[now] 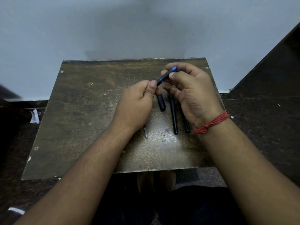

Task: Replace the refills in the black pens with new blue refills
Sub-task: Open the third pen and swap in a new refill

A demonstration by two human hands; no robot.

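You hold a black pen [165,76] with a blue tip up over the far part of the desk [81,114], your left hand [138,103] pinching its near end with fingers clamped, your right hand [190,93] gripping its far end between thumb and fingers. Below your hands, lying on the desk, are a black cap [161,103], a long black pen barrel [173,117], another dark pen [186,125] partly hidden by your right wrist, and a thin refill [145,131] by your left wrist.

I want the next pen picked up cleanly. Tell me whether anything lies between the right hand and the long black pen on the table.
Nothing visible blocks it. The right hand hovers over the long black pen, but it and the left hand are holding a pen part. A cap lies left of that pen, apart from it.
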